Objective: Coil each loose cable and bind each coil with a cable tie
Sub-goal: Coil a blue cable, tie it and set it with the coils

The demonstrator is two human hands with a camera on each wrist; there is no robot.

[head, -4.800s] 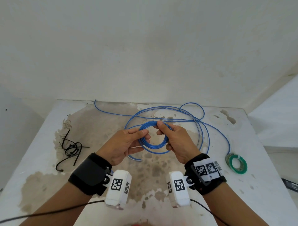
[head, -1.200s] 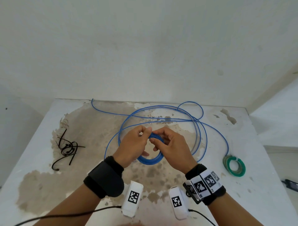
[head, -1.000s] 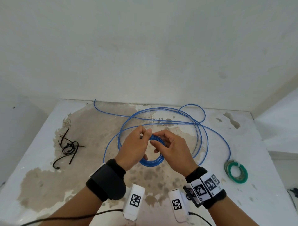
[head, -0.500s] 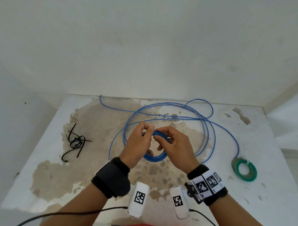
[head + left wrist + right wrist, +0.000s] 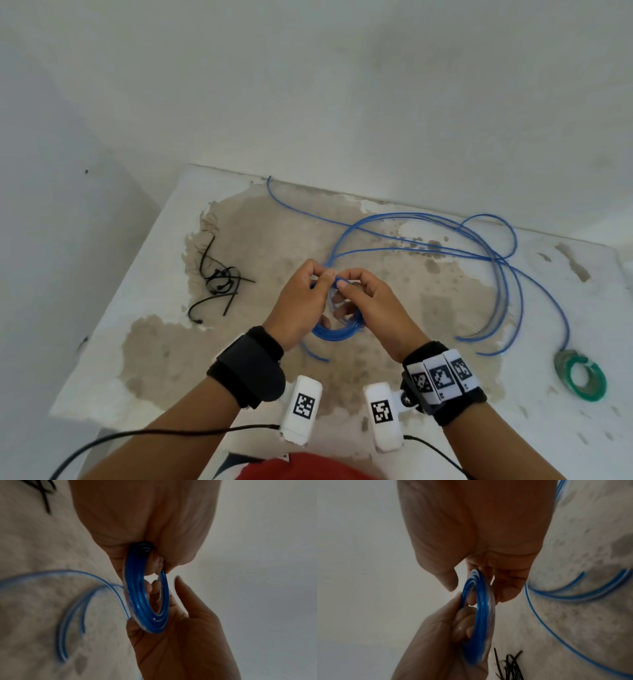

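A blue cable is partly wound into a small coil that both hands hold upright above the table. My left hand pinches the coil's top with thumb and forefinger; in the left wrist view the coil runs out from under those fingers. My right hand pinches the top from the other side, with its lower fingers through the ring. The loose blue cable lies in wide loops behind and to the right. A short free end hangs below the coil.
A tangle of black cable ties lies on the stained white table at the left. A bound green coil sits at the right. The table meets a white wall behind; its left and front edges are near.
The loop that lay around my left hand has been drawn in toward the coil. Both hands keep their hold at the coil's top. The head view has swung left.
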